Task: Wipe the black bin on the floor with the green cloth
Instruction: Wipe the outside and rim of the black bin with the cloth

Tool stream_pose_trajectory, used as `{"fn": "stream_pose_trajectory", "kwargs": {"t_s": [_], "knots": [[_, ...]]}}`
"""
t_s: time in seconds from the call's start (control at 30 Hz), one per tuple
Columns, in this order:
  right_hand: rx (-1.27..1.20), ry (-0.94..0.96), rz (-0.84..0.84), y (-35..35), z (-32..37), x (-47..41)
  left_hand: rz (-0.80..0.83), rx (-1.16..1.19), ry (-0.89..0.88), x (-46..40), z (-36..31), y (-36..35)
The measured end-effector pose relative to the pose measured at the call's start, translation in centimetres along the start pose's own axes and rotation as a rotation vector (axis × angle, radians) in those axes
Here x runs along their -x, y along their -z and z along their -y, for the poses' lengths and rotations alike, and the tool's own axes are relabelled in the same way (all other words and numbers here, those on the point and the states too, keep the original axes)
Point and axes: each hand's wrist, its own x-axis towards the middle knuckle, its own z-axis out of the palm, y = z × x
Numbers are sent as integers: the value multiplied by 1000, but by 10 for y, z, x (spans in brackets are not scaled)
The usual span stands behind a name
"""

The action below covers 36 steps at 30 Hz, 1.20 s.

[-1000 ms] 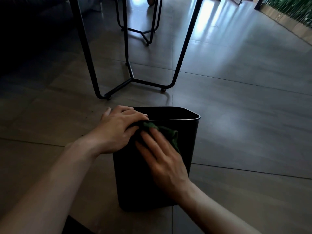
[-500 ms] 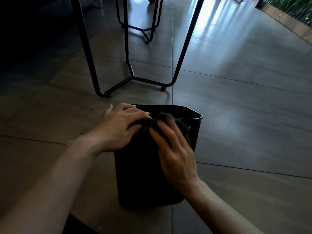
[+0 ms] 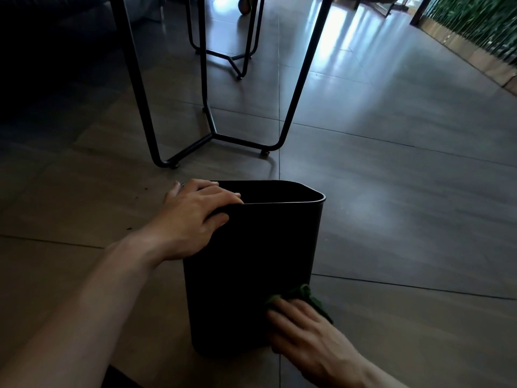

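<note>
The black bin [image 3: 251, 253] stands upright on the tiled floor in front of me. My left hand [image 3: 195, 217] grips its near left rim corner, fingers curled over the edge. My right hand [image 3: 305, 331] presses the green cloth [image 3: 306, 296] flat against the bin's near wall, low down at the right corner by the floor. Most of the cloth is hidden under my fingers; a crumpled edge sticks out above and to the right.
A black metal table frame [image 3: 212, 133] stands on the floor just beyond the bin, with a second frame [image 3: 237, 57] behind it. A planter with green plants [image 3: 475, 26] runs along the far right. Open tile floor [image 3: 391, 191] lies to the right.
My right hand has slid the cloth from the bin's top rim down the near wall to its bottom right corner. My left hand has stayed on the rim.
</note>
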Motion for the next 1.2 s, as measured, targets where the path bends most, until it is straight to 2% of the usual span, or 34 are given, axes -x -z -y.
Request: {"fn": "stream_pose_trajectory", "kwargs": {"t_s": [0.1, 0.23, 0.3, 0.33, 0.4, 0.5, 0.57, 0.67, 0.9, 1.03, 1.1, 1.2], "knots": [[-202, -338, -23, 39, -28, -1, 18, 17, -6, 1, -1, 2], [-240, -969, -226, 95, -96, -15, 43, 37, -4, 4, -5, 7], [-289, -1156, -171, 112, -131, -20, 57, 58, 9, 6, -7, 11], [-311, -1183, -115, 117, -143, -23, 66, 67, 12, 8, -8, 12], [-306, -1096, 49, 121, -161, -32, 79, 77, 13, 11, -8, 15], [-172, -787, 412, 115, -169, -51, 103, 100, 9, 16, -6, 20], [-84, -647, 508, 109, -168, -65, 119, 127, 7, 20, -2, 23], [-138, -559, 515, 109, -168, -71, 90, 149, 7, 24, 7, 26], [-330, -381, 472, 141, -140, -87, -195, 31, 73, 16, 27, 19], [-294, -374, 437, 165, -125, -107, -206, 19, 164, 11, 34, 13], [-252, -397, 451, 171, -123, -119, -256, 66, 147, 10, 30, 10], [-204, -470, 470, 172, -123, -139, -311, 274, 40, 8, 8, 13]]}}
